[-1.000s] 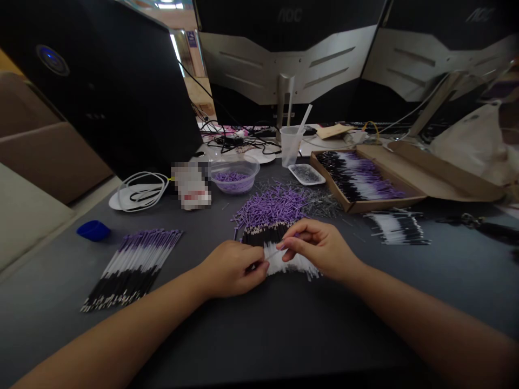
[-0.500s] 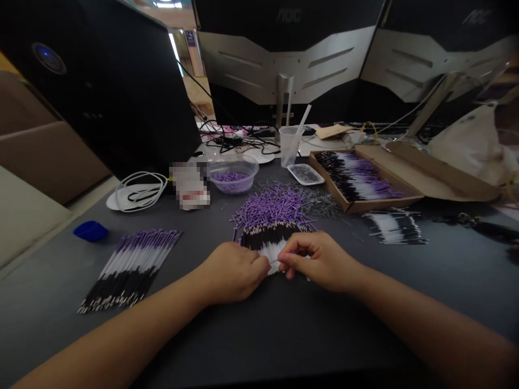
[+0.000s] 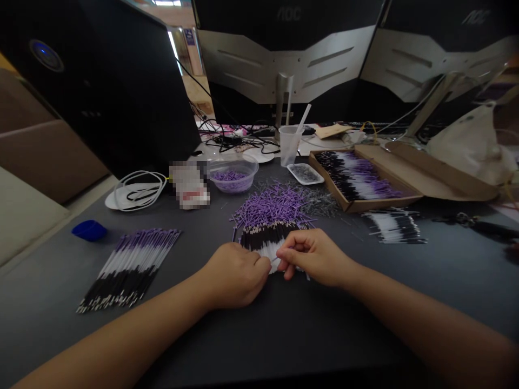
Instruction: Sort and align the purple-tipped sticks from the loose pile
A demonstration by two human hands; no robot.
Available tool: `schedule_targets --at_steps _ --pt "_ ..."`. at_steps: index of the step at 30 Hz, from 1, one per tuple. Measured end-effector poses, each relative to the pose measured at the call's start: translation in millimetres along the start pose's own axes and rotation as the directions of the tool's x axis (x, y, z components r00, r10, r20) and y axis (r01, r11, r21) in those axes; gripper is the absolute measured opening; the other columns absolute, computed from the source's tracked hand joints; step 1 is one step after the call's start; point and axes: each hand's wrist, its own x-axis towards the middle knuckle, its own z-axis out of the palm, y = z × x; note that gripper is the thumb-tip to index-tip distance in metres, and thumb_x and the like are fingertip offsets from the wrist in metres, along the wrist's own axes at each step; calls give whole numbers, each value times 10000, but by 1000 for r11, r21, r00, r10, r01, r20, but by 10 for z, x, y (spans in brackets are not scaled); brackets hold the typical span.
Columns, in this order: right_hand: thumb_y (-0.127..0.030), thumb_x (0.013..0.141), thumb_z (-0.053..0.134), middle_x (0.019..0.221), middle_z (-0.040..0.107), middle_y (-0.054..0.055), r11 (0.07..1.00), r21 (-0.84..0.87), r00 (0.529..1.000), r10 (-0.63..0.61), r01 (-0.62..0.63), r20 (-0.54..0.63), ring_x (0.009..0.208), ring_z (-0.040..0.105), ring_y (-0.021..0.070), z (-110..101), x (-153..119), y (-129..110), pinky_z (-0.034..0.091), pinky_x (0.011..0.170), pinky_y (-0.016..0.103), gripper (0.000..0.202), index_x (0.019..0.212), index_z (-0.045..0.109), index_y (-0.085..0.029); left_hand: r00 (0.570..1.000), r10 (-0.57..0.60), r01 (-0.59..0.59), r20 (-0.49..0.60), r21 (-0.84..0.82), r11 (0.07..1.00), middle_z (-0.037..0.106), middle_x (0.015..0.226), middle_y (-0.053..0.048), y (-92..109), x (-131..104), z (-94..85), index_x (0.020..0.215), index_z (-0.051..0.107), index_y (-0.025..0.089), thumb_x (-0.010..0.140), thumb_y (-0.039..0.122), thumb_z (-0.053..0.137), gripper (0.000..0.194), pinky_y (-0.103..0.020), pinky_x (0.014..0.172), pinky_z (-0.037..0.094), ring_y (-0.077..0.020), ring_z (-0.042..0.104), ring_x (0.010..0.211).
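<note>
My left hand (image 3: 239, 274) is closed in a pinch, its knuckles up, and what it grips is mostly hidden; a thin light stick end seems to reach from it toward the other hand. My right hand (image 3: 310, 256) faces it with thumb and index finger pressed together on a small purple piece, barely visible. Both hands rest over a row of thin black-and-white sticks (image 3: 267, 233) with metallic far tips. Just beyond that row is a heap of small purple pieces (image 3: 273, 201), touching a scatter of grey pins (image 3: 320, 201).
At left lie a bundle of purple-tipped sticks (image 3: 130, 265) and a blue cup (image 3: 89, 230). Behind are a clear bowl (image 3: 234, 182), a plastic cup with straw (image 3: 288, 148) and a small white tray (image 3: 305, 180). A cardboard box (image 3: 351, 205) and loose white-black sticks (image 3: 395, 226) sit at right.
The right hand has shifted very slightly, its fingertips remaining close to the left hand's. The piles and bundles look the same.
</note>
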Motion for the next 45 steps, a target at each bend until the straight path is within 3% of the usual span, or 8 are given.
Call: schedule_targets --at_steps 9,14,17,28,34,40,45 --pt "-358 807 657 703 709 35 998 -56 999 -35 35 14 571 664 115 -49 19 6 502 558 224 224 753 633 -142 998 -58 58 24 -9 998 550 539 14 -31 -10 -16 675 514 166 885 204 441 226 -246 480 323 -125 501 457" --pt "-418 873 560 703 695 44 993 -110 973 58 -35 222 574 660 112 -183 12 -18 506 549 217 318 783 650 -127 975 -164 183 150 -126 975 579 620 6 -41 11 -88 724 556 172 937 291 413 283 -235 508 319 -116 526 538" --pt "-435 859 571 695 694 49 990 -114 956 114 -86 269 530 644 101 -219 16 -21 471 476 187 336 791 657 -117 960 -168 211 222 -183 960 589 644 3 -27 11 -92 744 567 172 949 293 400 291 -229 519 325 -113 533 559" --pt "-380 839 596 662 697 25 979 -1 947 198 -204 251 467 624 75 -115 53 44 455 399 151 278 734 640 -127 981 -106 130 163 -139 982 558 609 8 -25 -29 -10 741 532 168 932 231 409 236 -248 504 352 -124 533 533" --pt "-344 859 576 693 712 37 978 -46 948 207 -202 240 407 582 51 -105 64 77 392 335 124 263 739 643 -119 987 -42 61 154 -119 991 558 622 12 -40 -57 23 755 524 175 889 181 441 158 -253 503 373 -129 535 533" --pt "-335 860 567 674 707 38 973 -66 948 231 -222 216 368 535 49 -68 58 82 367 312 137 258 719 631 -129 990 -29 47 138 -128 991 543 587 17 -24 -47 49 714 520 168 903 193 424 213 -247 476 343 -120 500 492" --pt "-395 894 488 643 675 9 978 -188 966 131 -89 222 340 422 45 -134 -21 -88 297 315 166 311 801 667 -158 995 -91 97 38 -191 977 521 574 18 -30 -10 -50 685 537 159 937 227 416 288 -239 487 315 -100 460 502"
